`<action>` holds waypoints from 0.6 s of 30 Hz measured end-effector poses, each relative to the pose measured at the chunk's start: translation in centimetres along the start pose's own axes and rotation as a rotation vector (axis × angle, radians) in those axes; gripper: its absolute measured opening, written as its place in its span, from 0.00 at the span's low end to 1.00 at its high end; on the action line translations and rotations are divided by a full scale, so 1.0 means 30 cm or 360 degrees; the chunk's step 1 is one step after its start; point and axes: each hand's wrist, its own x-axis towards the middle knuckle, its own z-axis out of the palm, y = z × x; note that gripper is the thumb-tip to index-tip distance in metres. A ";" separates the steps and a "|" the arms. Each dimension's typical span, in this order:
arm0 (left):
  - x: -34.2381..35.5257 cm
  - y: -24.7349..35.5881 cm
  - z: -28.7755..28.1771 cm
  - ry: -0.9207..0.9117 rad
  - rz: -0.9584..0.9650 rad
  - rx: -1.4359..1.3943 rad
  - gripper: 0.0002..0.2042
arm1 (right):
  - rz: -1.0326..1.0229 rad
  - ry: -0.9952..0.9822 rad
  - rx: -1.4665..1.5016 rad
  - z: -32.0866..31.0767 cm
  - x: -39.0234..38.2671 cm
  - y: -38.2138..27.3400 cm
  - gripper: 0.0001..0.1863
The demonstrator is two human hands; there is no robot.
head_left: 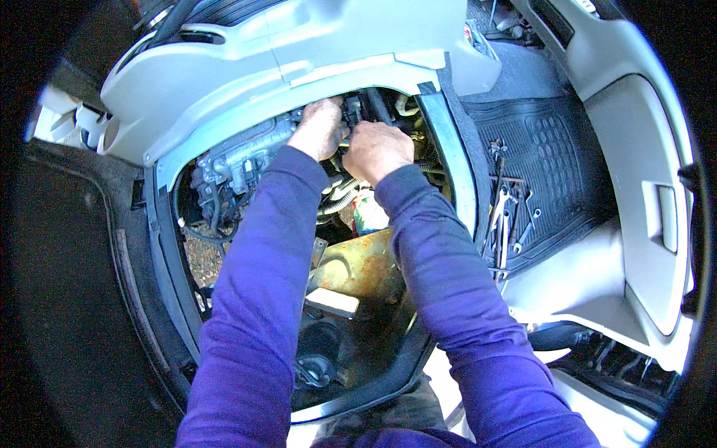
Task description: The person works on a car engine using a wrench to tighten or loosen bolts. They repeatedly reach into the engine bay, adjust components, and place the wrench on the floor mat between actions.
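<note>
Both my arms, in blue-purple sleeves, reach down into an open engine bay inside a vehicle. My left hand (319, 128) is at the far edge of the opening, fingers curled in among dark parts beside the grey metal engine (250, 153). Close to its right, my right hand (379, 151) is closed, knuckles up, over the hoses and wiring. Whatever the fingers of either hand grip is hidden. A black hose (379, 107) runs just beyond the right hand. Below the hands lie ribbed hoses (340, 200) and a colourful, shiny piece (368, 214) I cannot identify.
A rusty yellowish metal panel (366, 261) sits between my forearms. Several wrenches (506, 220) lie on the black rubber floor mat (556, 149) at the right. A pale metal frame (457, 160) edges the bay, with grey trim (321, 37) beyond and a door panel (642, 201) at right.
</note>
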 end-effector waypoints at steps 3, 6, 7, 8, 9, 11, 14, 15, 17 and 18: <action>-0.015 0.014 -0.020 0.0108 -0.0247 -0.0170 0.16 | -0.0198 0.0498 0.0215 -0.014 0.051 -0.039 0.19; -0.037 0.024 -0.027 -0.0114 0.0070 0.0202 0.18 | -0.0192 0.0881 0.0374 -0.006 0.068 -0.057 0.18; -0.038 0.020 -0.016 0.0001 -0.0080 -0.0064 0.18 | -0.0212 0.0846 0.0394 0.003 0.054 -0.046 0.17; -0.037 0.014 -0.007 0.0087 -0.0234 -0.0341 0.19 | -0.0185 0.0758 0.0405 0.012 0.034 -0.028 0.16; -0.026 0.013 0.001 0.0170 -0.0271 -0.0329 0.16 | -0.0142 0.0663 0.0405 0.018 0.013 -0.008 0.16; -0.009 0.005 0.004 0.0081 -0.0134 -0.0413 0.16 | -0.0062 0.0310 0.0248 0.016 -0.012 0.024 0.14; 0.008 -0.010 -0.004 0.0071 -0.0038 -0.0254 0.16 | -0.0032 0.0044 0.0083 -0.006 -0.011 0.021 0.15; 0.010 -0.012 -0.009 0.0080 -0.0092 -0.0256 0.16 | -0.0036 0.0062 0.0078 -0.018 -0.004 0.011 0.16; 0.011 -0.009 -0.016 0.0069 -0.0184 -0.0248 0.15 | 0.0020 0.0177 0.0156 -0.042 0.010 -0.015 0.16; 0.009 -0.007 -0.015 0.0100 -0.0224 -0.0259 0.15 | -0.0002 0.0296 0.0156 -0.048 0.009 -0.029 0.16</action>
